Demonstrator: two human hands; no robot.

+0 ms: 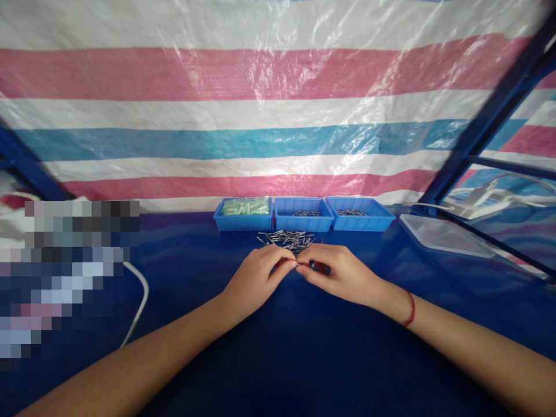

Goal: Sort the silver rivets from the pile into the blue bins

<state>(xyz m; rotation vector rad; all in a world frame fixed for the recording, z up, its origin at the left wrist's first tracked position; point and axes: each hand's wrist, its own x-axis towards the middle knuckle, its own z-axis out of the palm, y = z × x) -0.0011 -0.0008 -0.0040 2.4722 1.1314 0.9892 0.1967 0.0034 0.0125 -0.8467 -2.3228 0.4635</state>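
My left hand (267, 266) and my right hand (336, 271) meet at the fingertips, low over the blue table. Both are closed in a pinch. Whatever sits between the fingertips is too small to make out; a small dark bit shows inside the curl of my right hand. Just beyond my fingers lies a loose pile of thin metal pins or rods (286, 237), partly hidden by my hands. A red cord circles my right wrist.
Three blue bins stand in a row behind the pile: the left bin (244, 223) holds green-and-clear packets, the middle bin (303, 223) and right bin (364, 223) hold metal pieces. A translucent lid (445, 236) and white power strip (482, 200) lie right. A white cable (141, 295) runs left.
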